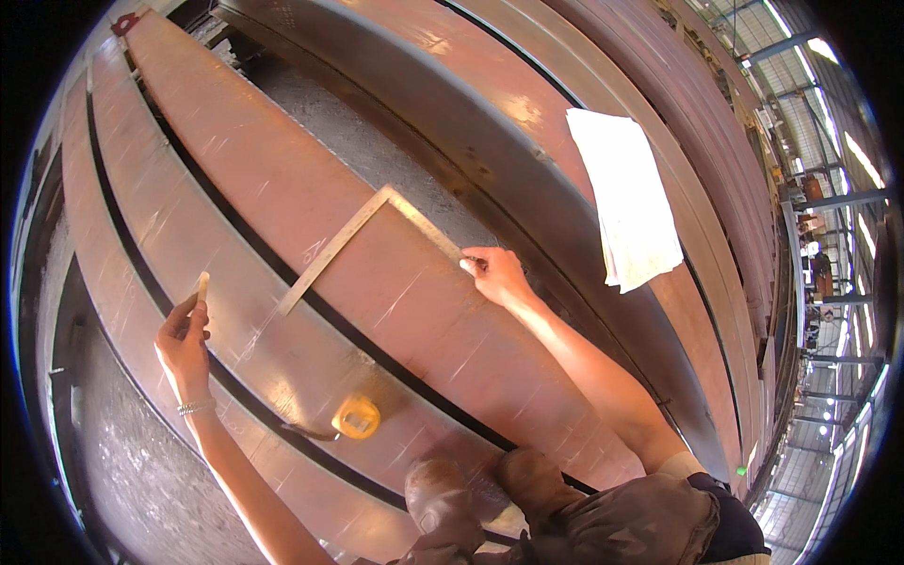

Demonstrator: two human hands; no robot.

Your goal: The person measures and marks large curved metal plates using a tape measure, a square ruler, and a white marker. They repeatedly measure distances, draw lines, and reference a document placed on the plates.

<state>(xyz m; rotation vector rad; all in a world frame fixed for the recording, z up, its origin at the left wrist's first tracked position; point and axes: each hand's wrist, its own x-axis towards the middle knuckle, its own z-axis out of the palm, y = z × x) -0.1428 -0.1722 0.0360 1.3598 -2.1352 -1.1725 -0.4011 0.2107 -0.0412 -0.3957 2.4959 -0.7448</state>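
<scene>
My right hand (497, 273) pinches the end of one leg of an L-shaped metal square (339, 240). The square lies across a reddish-brown steel beam (443, 330), its other leg reaching over a dark gap onto the neighbouring beam (179, 217). Raised to the left, my left hand (184, 344) holds a short pale stick of chalk (203, 285) upright between thumb and fingers, apart from the steel. A yellow tape measure (356, 416) rests on the neighbouring beam, nearer to me. Thin pale lines and marks cross the steel.
Folded white papers (623, 198) lie on a beam at the right. Several long beams run side by side with dark gaps between them. My boots (438, 499) stand on the beams at the bottom. A roofed hall structure (838, 198) shows at the far right.
</scene>
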